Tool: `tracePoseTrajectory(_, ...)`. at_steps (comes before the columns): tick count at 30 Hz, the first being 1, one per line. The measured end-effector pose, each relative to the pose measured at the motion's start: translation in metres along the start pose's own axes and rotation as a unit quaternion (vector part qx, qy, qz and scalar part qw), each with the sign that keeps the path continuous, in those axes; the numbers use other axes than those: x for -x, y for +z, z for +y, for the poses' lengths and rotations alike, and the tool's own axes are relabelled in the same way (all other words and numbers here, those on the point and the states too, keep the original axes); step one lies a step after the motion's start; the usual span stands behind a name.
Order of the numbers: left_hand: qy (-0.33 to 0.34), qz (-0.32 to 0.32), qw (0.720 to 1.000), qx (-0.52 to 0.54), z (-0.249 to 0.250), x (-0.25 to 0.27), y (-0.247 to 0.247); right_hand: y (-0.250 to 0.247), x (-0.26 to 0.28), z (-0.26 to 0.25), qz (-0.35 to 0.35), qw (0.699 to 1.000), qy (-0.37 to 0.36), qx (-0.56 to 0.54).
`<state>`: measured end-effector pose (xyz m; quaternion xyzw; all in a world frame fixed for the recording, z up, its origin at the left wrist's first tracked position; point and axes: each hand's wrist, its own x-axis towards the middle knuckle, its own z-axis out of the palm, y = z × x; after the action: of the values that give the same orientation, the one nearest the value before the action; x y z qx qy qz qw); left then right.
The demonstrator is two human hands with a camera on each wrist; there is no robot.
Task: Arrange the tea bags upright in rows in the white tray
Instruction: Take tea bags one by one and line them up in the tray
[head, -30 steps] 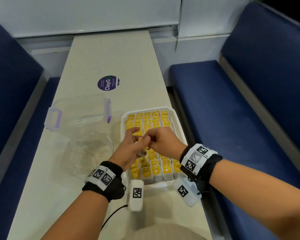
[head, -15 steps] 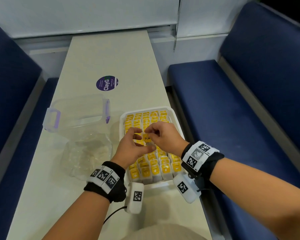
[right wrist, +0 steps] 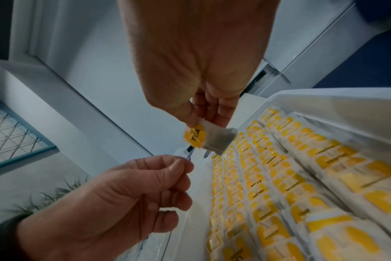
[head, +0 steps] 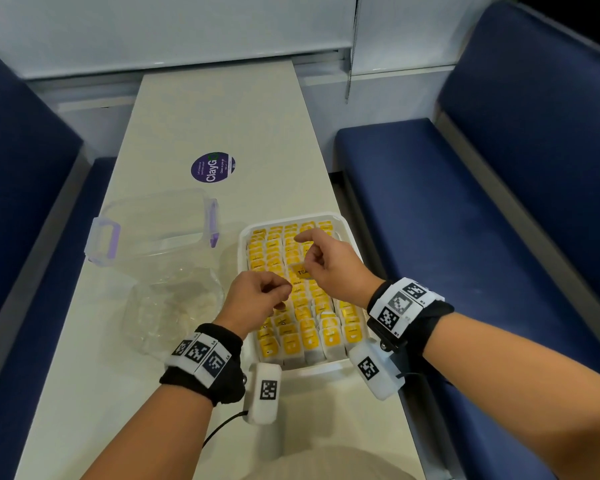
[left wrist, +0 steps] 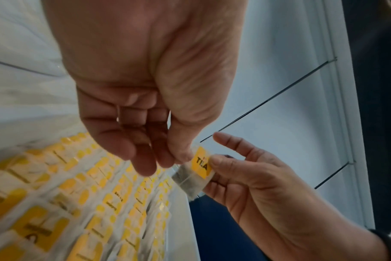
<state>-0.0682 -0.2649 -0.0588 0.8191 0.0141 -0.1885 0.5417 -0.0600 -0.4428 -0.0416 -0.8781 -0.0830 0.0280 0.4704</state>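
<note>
1. Round purple sticker point(head: 212, 167) is lying on the table point(head: 222, 109) at 12 o'clock from the hands; it is reading "ClayG", smaller print too fine to read.
2. Single tea bag point(head: 301, 271) is showing a yellow label printed "TEA" in black; the right wrist view is showing dark tea through its clear wrap.
3. Right hand point(head: 329, 263) is pinching that tea bag by its label between thumb and fingers, forefinger sticking out straight; the bag is hanging above the middle of the white tray point(head: 347, 226).
4. Left hand point(head: 255, 301) is hovering at 8 o'clock from the held bag, fingers curled narrow with thumb against fingertips; whether anything is pinched there I cannot tell.
5. Rows of tea bags point(head: 303, 336) are standing upright in the white tray, yellow labels up; their small black print is unreadable.
6. Clear container point(head: 153, 226) with purple clips is sitting at 9 o'clock from the tray, crumpled clear plastic bag point(head: 174, 306) just below it.
</note>
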Motion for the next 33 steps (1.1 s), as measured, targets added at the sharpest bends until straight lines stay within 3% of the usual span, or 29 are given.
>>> tracePoseTrajectory(5, 0.019, 0.004, 0.998, 0.062, 0.009, 0.000, -0.001, -0.002, 0.003, 0.004, -0.018, 0.999, 0.005, -0.026)
tracePoseTrajectory(8, 0.046, -0.019, 0.998, 0.049, 0.010, 0.000, 0.006, 0.000, 0.004, 0.005, -0.012, 0.998, 0.009, -0.062)
tracePoseTrajectory(11, 0.068, 0.004, 0.997, 0.045, 0.008, -0.002, 0.010, 0.001, 0.005, 0.005, -0.003, 0.997, 0.011, -0.076)
tracePoseTrajectory(18, 0.073, 0.028, 0.994, 0.076, 0.012, -0.004, 0.006, 0.003, 0.012, 0.002, -0.024, 0.993, 0.019, -0.116)
tracePoseTrajectory(33, 0.048, 0.027, 0.996, 0.067, -0.002, 0.002, 0.001, 0.023, 0.022, 0.006, -0.034, 0.994, 0.067, -0.086)
